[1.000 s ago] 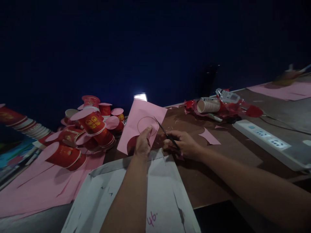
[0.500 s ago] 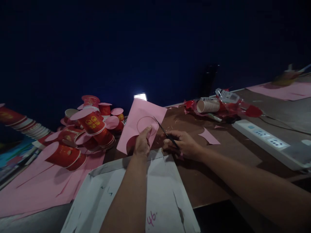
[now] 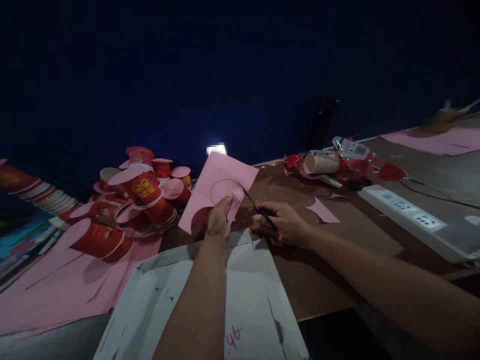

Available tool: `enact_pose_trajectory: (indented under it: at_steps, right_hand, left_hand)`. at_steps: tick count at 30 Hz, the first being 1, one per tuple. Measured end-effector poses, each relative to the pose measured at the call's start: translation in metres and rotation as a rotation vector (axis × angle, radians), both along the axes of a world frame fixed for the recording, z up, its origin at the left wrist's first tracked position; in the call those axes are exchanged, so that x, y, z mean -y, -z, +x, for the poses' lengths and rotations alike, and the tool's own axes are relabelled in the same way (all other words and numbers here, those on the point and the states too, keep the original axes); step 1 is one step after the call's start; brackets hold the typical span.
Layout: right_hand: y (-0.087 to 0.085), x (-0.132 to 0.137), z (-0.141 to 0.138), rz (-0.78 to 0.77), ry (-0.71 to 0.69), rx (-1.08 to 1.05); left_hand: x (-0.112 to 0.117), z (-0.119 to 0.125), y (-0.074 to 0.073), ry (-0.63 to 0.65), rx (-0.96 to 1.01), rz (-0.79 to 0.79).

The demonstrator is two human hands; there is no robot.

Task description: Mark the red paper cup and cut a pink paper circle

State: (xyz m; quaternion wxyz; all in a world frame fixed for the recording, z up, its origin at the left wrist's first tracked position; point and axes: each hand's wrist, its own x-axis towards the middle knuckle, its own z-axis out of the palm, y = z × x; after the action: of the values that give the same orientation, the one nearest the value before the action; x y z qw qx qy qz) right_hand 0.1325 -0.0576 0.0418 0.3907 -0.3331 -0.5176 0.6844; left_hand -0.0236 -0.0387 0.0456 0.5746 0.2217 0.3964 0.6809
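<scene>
Head view: over the last second you have tipped the pink sheet a little, so its lower corner sits higher, and the curved notch at its 7 to 8 o'clock now shows pink where dark red showed earlier; your scissors have hardly moved. For the cutting in hand, that looks like a small resettling of the paper rather than a new snip, as the drawn ring appears whole, its 4 o'clock side partly under your thumb. The sheet is held up near the centre of the view, with the blade tip at the ring's 2 o'clock; whether it bites the paper, you cannot tell from here. Your left hand pinches the sheet from 6 o'clock, thumb flat on its face, the other fingers mostly hidden. Your right hand, at 4 o'clock, is curled around the scissors' handles; the blades look nearly together, though how far apart they stand is unclear. Red cups lie at the sheet's 9 o'clock, a pink scrap at 3 o'clock.
</scene>
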Motion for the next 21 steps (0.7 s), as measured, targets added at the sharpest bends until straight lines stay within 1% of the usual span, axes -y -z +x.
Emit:
enact_pose_trajectory:
  at_steps: [4, 9, 12, 17, 21]
  right_hand:
    - [0.003, -0.002, 0.001, -0.009, -0.015, -0.018]
    - [0.003, -0.001, 0.000, -0.012, -0.021, -0.052]
    - [0.002, 0.000, -0.001, -0.015, -0.006, -0.035]
    - [-0.001, 0.001, -0.002, -0.001, 0.018, -0.008]
    - [-0.004, 0.001, -0.001, 0.000, 0.002, 0.014]
  left_hand:
    - [0.003, 0.001, -0.005, -0.030, -0.015, -0.047]
    - [0.004, 0.000, -0.006, -0.041, -0.044, -0.039]
    - [0.002, -0.001, -0.002, -0.028, -0.035, -0.026]
    - [-0.005, -0.002, 0.008, -0.034, -0.040, 0.022]
    - [-0.004, -0.004, 0.010, -0.031, -0.084, 0.055]
